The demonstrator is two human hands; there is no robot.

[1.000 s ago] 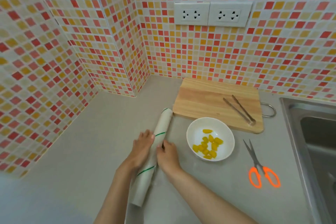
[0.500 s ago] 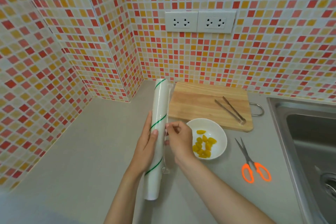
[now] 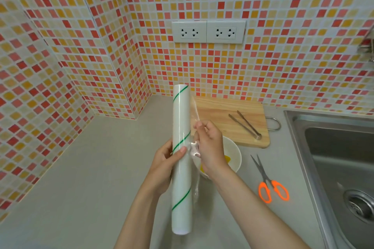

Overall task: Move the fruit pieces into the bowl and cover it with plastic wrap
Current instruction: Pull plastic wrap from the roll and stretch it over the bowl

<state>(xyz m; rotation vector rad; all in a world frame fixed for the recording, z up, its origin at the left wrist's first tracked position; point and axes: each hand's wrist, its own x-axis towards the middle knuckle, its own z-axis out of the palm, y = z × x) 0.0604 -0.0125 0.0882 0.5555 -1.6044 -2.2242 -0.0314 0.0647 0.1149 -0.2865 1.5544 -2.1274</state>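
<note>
Above the grey worktop [image 3: 91, 168], the left hand [image 3: 164, 166] was wrapped around the middle of the plastic wrap roll [image 3: 180, 159], holding it upright. Just right of the roll, the right hand [image 3: 208, 147] pinched the loose film edge [image 3: 194, 111] between curled fingers. Behind that hand sat the white bowl [image 3: 235, 155], yellow fruit pieces [image 3: 227, 158] partly visible inside. Right of the roll lay the cutting board [image 3: 220, 111] with tongs [image 3: 245, 124], then orange-handled scissors [image 3: 269, 184] and the sink [image 3: 334, 147].
</note>
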